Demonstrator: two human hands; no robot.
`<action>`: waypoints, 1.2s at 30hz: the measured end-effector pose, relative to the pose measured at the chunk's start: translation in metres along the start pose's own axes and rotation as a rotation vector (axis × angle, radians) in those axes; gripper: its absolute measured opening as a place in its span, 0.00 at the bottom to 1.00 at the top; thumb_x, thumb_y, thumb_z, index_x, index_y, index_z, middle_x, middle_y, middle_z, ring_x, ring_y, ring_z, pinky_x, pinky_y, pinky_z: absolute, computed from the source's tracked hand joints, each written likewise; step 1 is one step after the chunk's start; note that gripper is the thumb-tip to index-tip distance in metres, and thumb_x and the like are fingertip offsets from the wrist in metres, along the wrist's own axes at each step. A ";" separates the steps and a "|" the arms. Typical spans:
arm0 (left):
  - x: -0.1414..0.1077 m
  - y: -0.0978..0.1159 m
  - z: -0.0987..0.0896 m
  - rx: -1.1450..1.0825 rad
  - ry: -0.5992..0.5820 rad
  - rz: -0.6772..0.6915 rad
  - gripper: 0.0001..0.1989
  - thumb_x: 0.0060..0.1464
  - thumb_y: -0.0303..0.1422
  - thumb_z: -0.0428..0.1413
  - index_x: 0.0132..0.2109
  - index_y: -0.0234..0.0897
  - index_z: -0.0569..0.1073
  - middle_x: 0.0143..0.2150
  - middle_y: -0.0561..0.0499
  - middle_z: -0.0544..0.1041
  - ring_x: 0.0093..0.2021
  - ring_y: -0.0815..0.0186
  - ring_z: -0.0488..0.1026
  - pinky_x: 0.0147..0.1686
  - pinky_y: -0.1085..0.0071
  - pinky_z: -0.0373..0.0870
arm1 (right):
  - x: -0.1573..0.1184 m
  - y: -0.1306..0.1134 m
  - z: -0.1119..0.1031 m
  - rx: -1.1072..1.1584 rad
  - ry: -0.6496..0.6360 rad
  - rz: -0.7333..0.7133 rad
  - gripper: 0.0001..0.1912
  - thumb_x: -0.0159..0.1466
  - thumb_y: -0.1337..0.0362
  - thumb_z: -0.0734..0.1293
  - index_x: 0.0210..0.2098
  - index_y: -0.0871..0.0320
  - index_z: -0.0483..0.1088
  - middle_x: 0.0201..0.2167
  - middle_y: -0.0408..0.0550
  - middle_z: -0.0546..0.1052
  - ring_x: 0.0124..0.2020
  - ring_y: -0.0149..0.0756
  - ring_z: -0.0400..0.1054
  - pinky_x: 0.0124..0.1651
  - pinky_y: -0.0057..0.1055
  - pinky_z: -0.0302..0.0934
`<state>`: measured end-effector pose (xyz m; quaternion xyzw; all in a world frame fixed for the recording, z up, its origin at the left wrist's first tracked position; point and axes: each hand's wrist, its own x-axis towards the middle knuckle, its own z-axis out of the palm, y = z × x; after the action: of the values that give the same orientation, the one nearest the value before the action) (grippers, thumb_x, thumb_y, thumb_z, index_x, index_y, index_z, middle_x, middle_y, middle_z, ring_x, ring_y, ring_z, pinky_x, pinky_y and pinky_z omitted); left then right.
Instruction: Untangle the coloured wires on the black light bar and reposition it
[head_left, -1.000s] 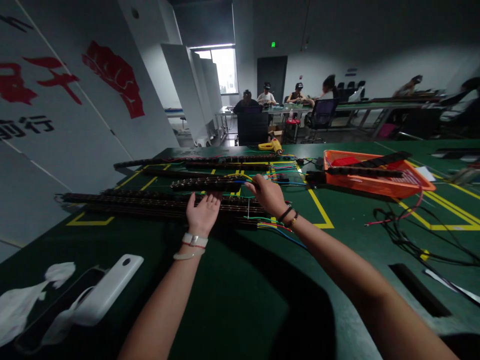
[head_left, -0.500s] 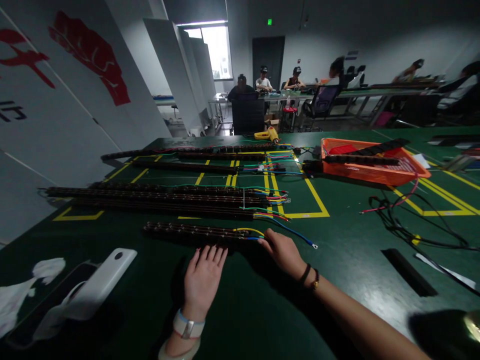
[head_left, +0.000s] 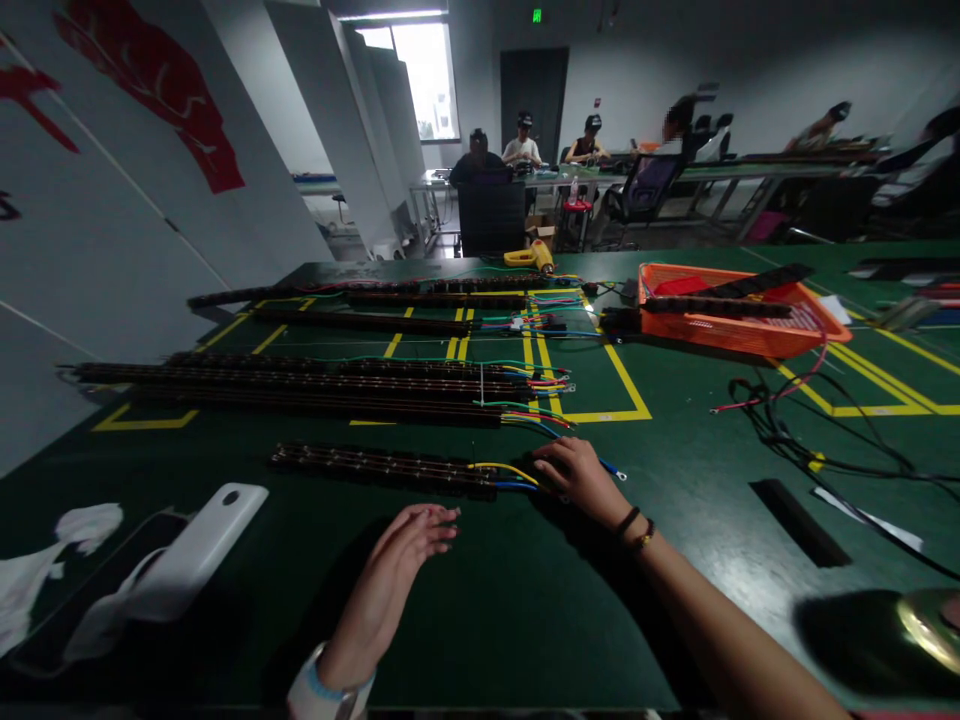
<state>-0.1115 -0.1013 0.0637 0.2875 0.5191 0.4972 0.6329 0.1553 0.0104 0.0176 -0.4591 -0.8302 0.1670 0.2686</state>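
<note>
A short black-sleeved cable bundle [head_left: 375, 467] lies in front of me, with yellow and blue wires [head_left: 517, 486] coming out of its right end. Over those wire ends is my right hand [head_left: 583, 478], its fingers loosely apart and curving left, gripping nothing that I can see. A ring terminal shows just below it. My left hand [head_left: 409, 550] hovers near me, below the bundle and apart from it, turned on edge with fingers stretched out. Farther back lie longer black cable bundles [head_left: 300, 385] with coloured wires and ring terminals at their right ends.
An orange basket [head_left: 742, 340] holding black strips stands at the back right, near a yellow heat gun [head_left: 531, 258]. Loose black cables [head_left: 795, 430] and a black strip [head_left: 799, 522] lie right. A white device [head_left: 199, 545] lies left. Several people sit at far tables.
My right hand has loosened from the wires and shifted right. My left hand has drawn back from the bundle and turned on edge. The view has tilted slightly.
</note>
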 end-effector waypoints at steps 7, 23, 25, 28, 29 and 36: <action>0.001 0.013 0.050 1.114 -0.433 0.588 0.11 0.61 0.36 0.48 0.36 0.37 0.71 0.32 0.50 0.75 0.35 0.66 0.72 0.37 0.69 0.64 | -0.009 0.026 -0.003 0.166 0.154 0.157 0.15 0.65 0.53 0.60 0.37 0.56 0.72 0.34 0.49 0.75 0.37 0.38 0.68 0.41 0.35 0.62; 0.028 0.004 0.107 1.766 -1.057 1.474 0.04 0.55 0.25 0.51 0.34 0.35 0.70 0.26 0.48 0.75 0.28 0.66 0.70 0.27 0.67 0.57 | -0.014 0.026 0.002 0.124 0.126 0.128 0.15 0.64 0.53 0.60 0.37 0.57 0.72 0.33 0.49 0.74 0.37 0.39 0.66 0.41 0.36 0.60; 0.032 0.001 0.109 1.746 -1.069 1.484 0.03 0.55 0.25 0.52 0.34 0.36 0.69 0.25 0.49 0.75 0.27 0.65 0.71 0.28 0.67 0.57 | -0.013 0.025 0.002 0.127 0.110 0.134 0.15 0.64 0.53 0.60 0.37 0.57 0.72 0.33 0.49 0.74 0.36 0.38 0.66 0.40 0.35 0.60; 0.036 0.000 0.112 1.723 -1.089 1.497 0.03 0.54 0.25 0.53 0.33 0.35 0.69 0.25 0.49 0.75 0.27 0.65 0.71 0.27 0.66 0.58 | -0.013 0.022 0.002 0.138 0.112 0.140 0.15 0.65 0.54 0.60 0.38 0.57 0.72 0.32 0.49 0.73 0.35 0.38 0.65 0.39 0.34 0.60; 0.037 0.001 0.113 1.718 -1.094 1.502 0.03 0.53 0.25 0.54 0.32 0.35 0.69 0.25 0.50 0.75 0.27 0.65 0.71 0.27 0.66 0.58 | -0.014 0.021 0.001 0.142 0.124 0.140 0.15 0.64 0.54 0.60 0.38 0.57 0.72 0.32 0.49 0.73 0.34 0.37 0.65 0.38 0.34 0.60; 0.042 -0.011 0.121 1.563 -1.145 1.440 0.13 0.58 0.39 0.50 0.29 0.37 0.70 0.23 0.49 0.75 0.24 0.65 0.71 0.25 0.67 0.61 | -0.001 0.004 -0.011 0.180 0.249 0.103 0.13 0.66 0.57 0.58 0.43 0.57 0.69 0.36 0.50 0.73 0.34 0.36 0.66 0.38 0.33 0.61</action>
<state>0.0045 -0.0476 0.0746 0.9951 0.0449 0.0882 0.0044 0.1645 0.0121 0.0239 -0.4925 -0.7474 0.1960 0.4005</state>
